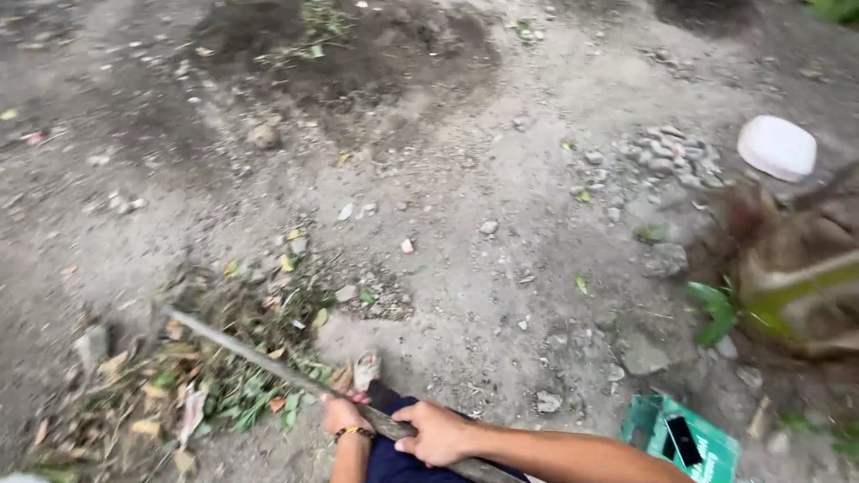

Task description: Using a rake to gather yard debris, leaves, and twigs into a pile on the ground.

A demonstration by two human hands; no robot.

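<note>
Both hands, left hand [344, 415] and right hand [437, 433], fingers clamped on the long grey wooden handle [268, 360], should draw low from the leaf pile [206, 376] at ten o'clock.

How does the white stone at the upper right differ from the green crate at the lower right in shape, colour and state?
The white stone is rounded and smooth; the green crate is angular with straight edges. The stone is pale and solid; the crate is bright green, open-topped, and holds a dark flat object that the stone lacks. The stone lies wholly in view; the crate is cut off by the frame's bottom edge. Both rest on the bare dirt ground.
</note>
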